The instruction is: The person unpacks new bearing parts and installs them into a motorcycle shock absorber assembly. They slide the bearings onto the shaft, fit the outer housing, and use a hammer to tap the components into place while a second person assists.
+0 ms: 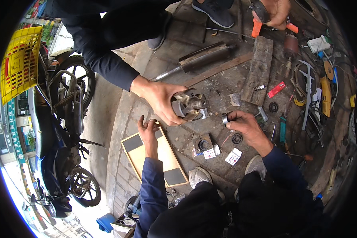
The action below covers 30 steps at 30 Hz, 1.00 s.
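Observation:
My right hand [248, 127] pinches a small shiny metal bearing [225, 119] between thumb and fingers. My left hand [148, 137] is raised over a tan board with dark patches, its fingers apart and holding nothing. Between and beyond my hands, a co-worker's hand [159, 99] grips a finned metal rotor [189, 104], its stepped shaft end pointing toward the right. The bearing is apart from that shaft. On the ground below lie a dark bearing [237, 138], a square block with a round hole [203, 143] and two small printed boxes [233, 156].
The tan board [154, 152] lies left of my shoes. Farther off are a wooden plank [259, 67], a long shafted cylinder [205, 56], a caliper [308, 93] and a red packet [276, 89]. A person's hand [279, 12] holds a dark round part. A motorcycle [53, 150] stands at left.

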Available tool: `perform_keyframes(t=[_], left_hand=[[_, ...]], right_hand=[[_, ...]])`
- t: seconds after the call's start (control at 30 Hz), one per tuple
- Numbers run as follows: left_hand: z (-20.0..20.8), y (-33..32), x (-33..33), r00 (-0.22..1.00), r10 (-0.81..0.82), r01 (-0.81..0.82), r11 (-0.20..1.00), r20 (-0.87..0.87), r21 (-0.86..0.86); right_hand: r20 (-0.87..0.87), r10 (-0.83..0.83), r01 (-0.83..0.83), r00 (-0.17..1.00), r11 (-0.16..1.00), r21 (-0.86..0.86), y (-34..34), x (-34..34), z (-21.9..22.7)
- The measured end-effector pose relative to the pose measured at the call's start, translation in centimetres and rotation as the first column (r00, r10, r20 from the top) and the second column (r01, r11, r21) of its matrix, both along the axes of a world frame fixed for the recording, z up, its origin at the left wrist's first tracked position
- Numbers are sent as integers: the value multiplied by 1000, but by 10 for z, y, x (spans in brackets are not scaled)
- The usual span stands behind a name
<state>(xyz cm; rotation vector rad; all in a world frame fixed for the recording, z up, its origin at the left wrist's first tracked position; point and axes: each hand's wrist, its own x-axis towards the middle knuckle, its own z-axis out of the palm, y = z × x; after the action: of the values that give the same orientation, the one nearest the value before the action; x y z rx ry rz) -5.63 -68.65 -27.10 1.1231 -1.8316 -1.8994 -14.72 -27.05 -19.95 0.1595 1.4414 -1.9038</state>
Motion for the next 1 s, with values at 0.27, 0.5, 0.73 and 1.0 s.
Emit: perform_keyframes(t=[0.27, 0.5, 0.73, 1.0], left_hand=[[3, 1, 2, 999, 20, -20, 1000, -24, 16], [-4, 0, 7, 1000, 15, -15, 1000, 15, 7], [-4, 2, 5, 999, 36, -36, 998, 3, 47], [-5, 7, 2, 999, 35, -34, 998, -2, 53]], right_hand=[[-45, -81, 82, 996, 997, 15, 24, 1, -7], [-31, -97, 98, 995, 994, 48, 30, 3, -4], [3, -94, 94, 996, 994, 48, 29, 8, 0], [-15, -91, 91, 996, 995, 31, 27, 9, -2]])
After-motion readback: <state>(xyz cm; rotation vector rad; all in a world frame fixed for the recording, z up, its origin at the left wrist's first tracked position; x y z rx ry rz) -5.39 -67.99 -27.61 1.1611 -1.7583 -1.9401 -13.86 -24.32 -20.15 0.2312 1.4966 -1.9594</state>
